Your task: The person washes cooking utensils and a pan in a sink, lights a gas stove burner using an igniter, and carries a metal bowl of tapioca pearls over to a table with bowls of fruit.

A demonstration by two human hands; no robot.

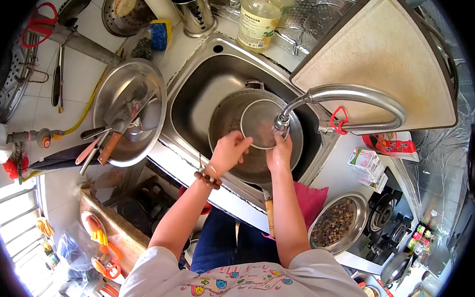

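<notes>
A round, thin-rimmed bowl (260, 118) is tilted under the faucet's spout (283, 123), over a large wok (226, 109) in the steel sink (189, 102). My right hand (279, 152) grips the bowl's rim on its near right side, just below the spout. Beside the rim's left side is my left hand (229, 152), its fingers loosely curled and apart, holding nothing I can see. Whether it touches the rim is unclear. The wok's wooden handle (270, 217) points toward my body, past my right forearm.
A metal basin (158, 85) with knives and utensils stands left of the sink. Behind it is a detergent bottle (257, 23). A large cutting board (379, 64) leans at right. Nearer are a pink cloth (310, 198) and a bowl of dark pebble-like pieces (337, 222).
</notes>
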